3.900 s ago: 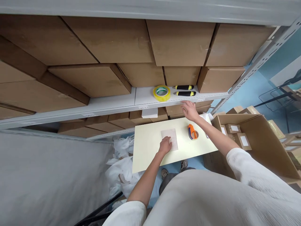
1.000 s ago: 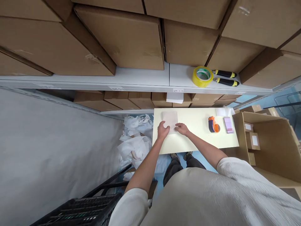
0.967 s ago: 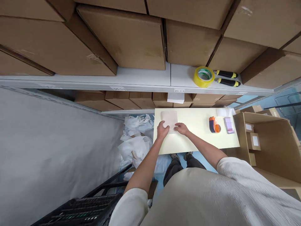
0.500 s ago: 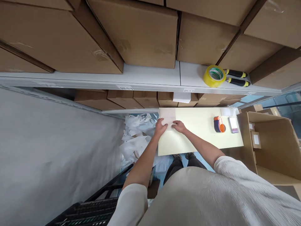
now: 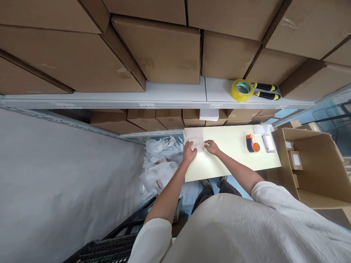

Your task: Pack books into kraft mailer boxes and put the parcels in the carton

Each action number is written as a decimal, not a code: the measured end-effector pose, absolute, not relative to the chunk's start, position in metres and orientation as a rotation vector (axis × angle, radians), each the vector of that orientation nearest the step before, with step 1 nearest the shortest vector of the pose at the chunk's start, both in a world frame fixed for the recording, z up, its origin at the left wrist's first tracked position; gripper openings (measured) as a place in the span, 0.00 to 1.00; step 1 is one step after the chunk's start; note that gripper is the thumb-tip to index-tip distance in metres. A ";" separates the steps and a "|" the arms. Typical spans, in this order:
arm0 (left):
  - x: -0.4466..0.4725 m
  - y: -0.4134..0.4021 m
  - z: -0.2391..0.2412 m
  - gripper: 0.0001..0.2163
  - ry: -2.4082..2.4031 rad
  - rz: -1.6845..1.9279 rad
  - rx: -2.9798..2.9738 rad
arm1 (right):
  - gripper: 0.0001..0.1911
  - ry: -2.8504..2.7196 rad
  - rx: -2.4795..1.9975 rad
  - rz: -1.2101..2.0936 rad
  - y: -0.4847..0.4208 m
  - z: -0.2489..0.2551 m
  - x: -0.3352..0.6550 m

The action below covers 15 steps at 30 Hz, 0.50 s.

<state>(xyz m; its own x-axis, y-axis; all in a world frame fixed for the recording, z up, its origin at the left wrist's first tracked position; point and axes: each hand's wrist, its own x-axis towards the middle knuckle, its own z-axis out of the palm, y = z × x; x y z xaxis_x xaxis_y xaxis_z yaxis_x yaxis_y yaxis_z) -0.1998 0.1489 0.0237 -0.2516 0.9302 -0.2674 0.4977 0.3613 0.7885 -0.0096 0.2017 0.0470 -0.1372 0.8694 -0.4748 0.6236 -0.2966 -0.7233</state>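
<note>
both hands, left hand and right hand, pinch the near edge of a flat, pale, translucent square pouch on the smooth cream table.

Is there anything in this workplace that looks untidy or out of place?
Yes. A heap of crumpled white wrapping lies on the floor left of the table, like discarded waste. The flat packet lies straight at the table's far corner.

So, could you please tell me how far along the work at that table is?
Small labelled boxes already sit in the open carton. The left hand and right hand rest on the pale flat packet on the table. The tape dispenser lies untouched, so taping probably remains.
</note>
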 end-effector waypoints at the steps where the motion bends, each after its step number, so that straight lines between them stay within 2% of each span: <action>1: -0.197 0.147 0.026 0.27 1.874 0.742 1.256 | 0.19 -1.674 -1.874 1.404 0.200 0.050 -0.006; 10: -0.169 0.116 0.050 0.25 1.893 0.773 1.301 | 0.26 -1.685 -1.817 1.415 0.176 0.072 0.018; 15: -0.144 0.085 0.066 0.27 1.940 0.823 1.295 | 0.26 -1.793 -1.716 1.412 0.161 0.084 0.035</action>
